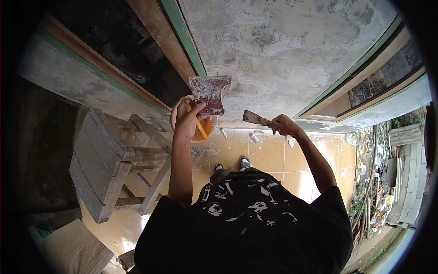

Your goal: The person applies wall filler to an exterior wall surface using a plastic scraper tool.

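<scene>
I see maroon plate (212,95), smeared white, in front of wall (292,50), gripped by left hand (186,118). Orange container (208,125) just below that hand; can't make out contents, nor what bears its weight. Right hand (284,124) closed round handle of scraper (252,117), blade pointing left. Further out: wooden trestle (102,160) left, white scraps (254,137) on tiled floor (264,157).

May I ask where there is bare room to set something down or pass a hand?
Tiled floor lies mostly bare between the right foot and right forearm; for passing a hand, there is a gap between the red board and putty knife. It is crowded around the wooden bench and orange bucket, with pale scraps along the wall.
</scene>
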`<action>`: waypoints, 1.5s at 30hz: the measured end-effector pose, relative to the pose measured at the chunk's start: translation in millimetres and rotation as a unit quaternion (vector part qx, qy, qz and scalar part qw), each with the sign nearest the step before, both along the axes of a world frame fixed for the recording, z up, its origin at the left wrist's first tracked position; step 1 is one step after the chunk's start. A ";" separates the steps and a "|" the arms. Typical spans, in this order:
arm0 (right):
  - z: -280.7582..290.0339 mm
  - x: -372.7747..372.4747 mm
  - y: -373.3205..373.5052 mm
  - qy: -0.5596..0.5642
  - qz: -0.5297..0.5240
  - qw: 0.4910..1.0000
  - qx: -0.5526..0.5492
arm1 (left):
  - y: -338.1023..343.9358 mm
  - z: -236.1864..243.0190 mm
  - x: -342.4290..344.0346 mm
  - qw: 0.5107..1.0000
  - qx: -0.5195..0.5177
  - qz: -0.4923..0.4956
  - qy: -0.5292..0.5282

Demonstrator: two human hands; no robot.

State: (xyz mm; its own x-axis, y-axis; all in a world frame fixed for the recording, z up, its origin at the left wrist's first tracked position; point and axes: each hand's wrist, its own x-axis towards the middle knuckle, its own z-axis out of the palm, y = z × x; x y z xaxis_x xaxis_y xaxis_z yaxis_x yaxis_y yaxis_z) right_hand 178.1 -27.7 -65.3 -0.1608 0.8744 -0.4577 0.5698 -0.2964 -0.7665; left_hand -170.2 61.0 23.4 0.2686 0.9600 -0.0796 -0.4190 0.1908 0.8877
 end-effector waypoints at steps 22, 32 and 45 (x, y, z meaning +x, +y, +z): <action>103.9 -65.0 -72.3 -0.174 -0.055 0.884 0.431 | -44.1 -12.8 7.4 0.987 0.032 0.002 0.158; 109.2 -67.9 -60.1 -0.182 -0.014 0.890 0.418 | -47.6 -6.8 -1.7 0.985 0.061 -0.032 0.158; 110.8 -83.4 -49.8 -0.164 -0.002 0.850 0.501 | -53.4 -16.1 2.0 0.980 0.028 -0.033 0.195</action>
